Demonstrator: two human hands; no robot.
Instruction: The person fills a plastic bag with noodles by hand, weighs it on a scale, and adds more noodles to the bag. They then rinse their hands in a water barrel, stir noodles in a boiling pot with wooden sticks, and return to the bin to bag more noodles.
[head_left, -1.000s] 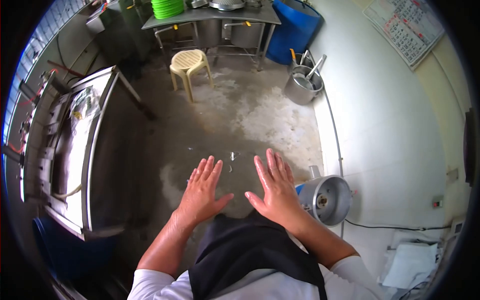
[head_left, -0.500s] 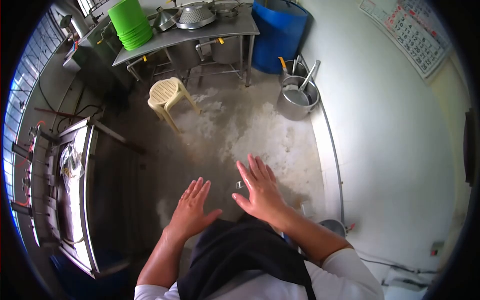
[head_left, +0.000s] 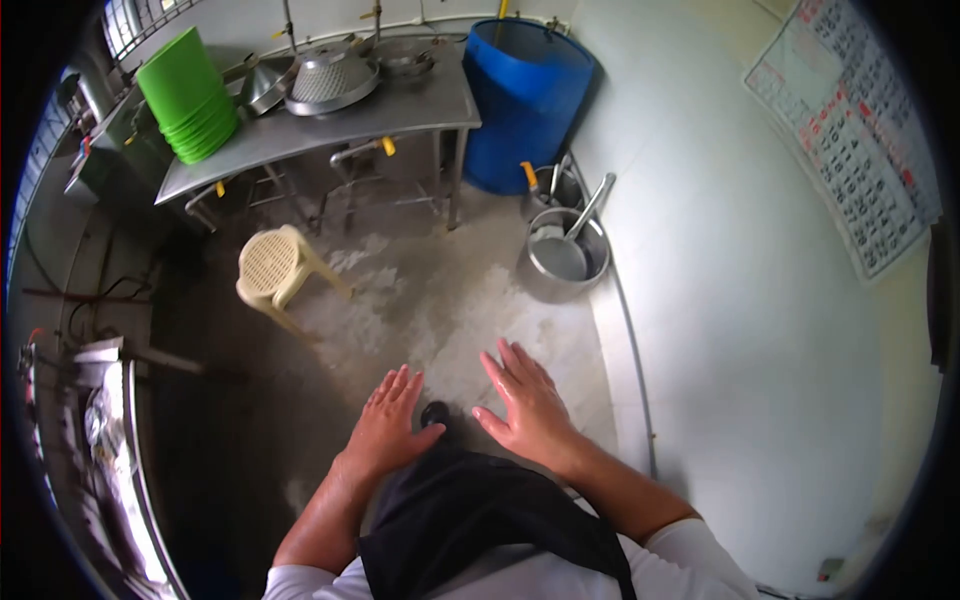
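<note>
Both hands are held out in front of the black apron, backs up, and they look wet. My left hand has its fingers stretched and its thumb out to the right; it holds nothing. To the right, apart from it, my right hand is likewise open and bare, thumb pointing left. Neither hand touches any object. A dark shoe tip shows on the floor between them.
Ahead stands a metal table with green buckets and a perforated metal strainer. A cream stool stands left, a blue barrel at the back. A metal pot with a ladle sits by the right wall.
My view has moved forward and tilted up: the table, stool, barrel and pot appear lower and further left. Both hands stay open, held out; a shoe tip now shows between them.
</note>
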